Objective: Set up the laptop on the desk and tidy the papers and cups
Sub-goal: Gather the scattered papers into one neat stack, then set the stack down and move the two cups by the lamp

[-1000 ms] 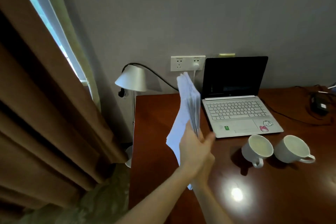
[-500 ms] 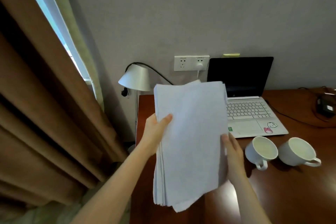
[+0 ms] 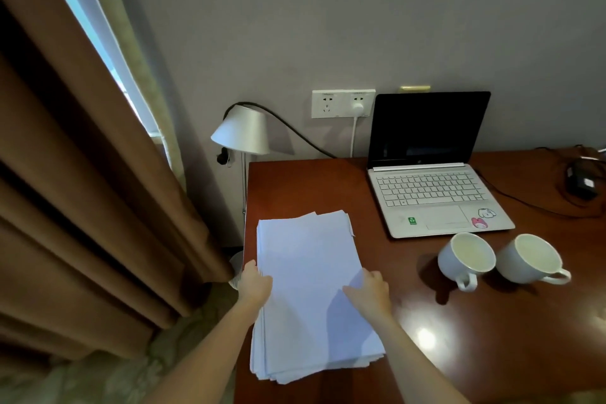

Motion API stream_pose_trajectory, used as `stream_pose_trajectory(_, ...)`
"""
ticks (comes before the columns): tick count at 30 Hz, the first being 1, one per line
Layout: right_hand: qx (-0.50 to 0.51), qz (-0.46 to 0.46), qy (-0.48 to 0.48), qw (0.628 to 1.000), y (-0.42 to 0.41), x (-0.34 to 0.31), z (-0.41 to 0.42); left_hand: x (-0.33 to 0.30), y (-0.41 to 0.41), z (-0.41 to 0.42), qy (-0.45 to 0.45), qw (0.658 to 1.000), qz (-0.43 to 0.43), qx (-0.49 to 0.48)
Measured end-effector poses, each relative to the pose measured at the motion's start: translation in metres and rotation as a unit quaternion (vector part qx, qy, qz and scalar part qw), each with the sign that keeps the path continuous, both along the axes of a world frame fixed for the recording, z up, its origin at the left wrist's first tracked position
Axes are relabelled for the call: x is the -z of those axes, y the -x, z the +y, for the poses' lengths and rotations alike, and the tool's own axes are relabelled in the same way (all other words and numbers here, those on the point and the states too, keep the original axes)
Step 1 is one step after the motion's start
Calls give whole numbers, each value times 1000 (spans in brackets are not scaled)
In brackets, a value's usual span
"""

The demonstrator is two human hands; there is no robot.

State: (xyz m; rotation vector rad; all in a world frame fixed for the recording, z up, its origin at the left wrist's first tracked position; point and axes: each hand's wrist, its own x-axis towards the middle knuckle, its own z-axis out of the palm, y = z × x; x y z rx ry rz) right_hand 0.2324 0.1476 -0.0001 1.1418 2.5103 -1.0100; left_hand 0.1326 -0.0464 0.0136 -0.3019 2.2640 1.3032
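Observation:
A thick stack of white papers [image 3: 311, 289] lies flat near the left edge of the dark wooden desk [image 3: 492, 338]. My left hand [image 3: 254, 282] grips the stack's left edge. My right hand [image 3: 370, 292] holds its right edge, fingers over the top sheet. A white laptop [image 3: 433, 193] stands open at the back of the desk with a dark screen. Two white cups [image 3: 467, 259] [image 3: 528, 259] sit side by side in front of the laptop, handles toward me.
A silver lamp [image 3: 241, 131] stands off the desk's back left corner, under a wall socket [image 3: 342, 103] with a white plug. Brown curtains [image 3: 82, 190] hang at the left. A black adapter [image 3: 580, 180] with cables lies at the far right.
The stack, held upright on edge a second ago, was turned flat between both hands and lowered onto the desk's left side. Both hands stay on its edges.

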Motion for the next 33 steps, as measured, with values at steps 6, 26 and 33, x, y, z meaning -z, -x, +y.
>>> stream_pose_trajectory(6, -22, 12, -30, 999, -10, 0, -12, 9, -21, -12, 13, 999, -2, -43)
stream_pose_trajectory(26, 14, -2, -46, 999, -62, 3, -65, 34, -71, -66, 34, 998, 38, 30)
stream_pose_trajectory(33, 33, 1, -29, 999, -76, 5, -74, 36, -86, -73, 35, 998, 40, 25)
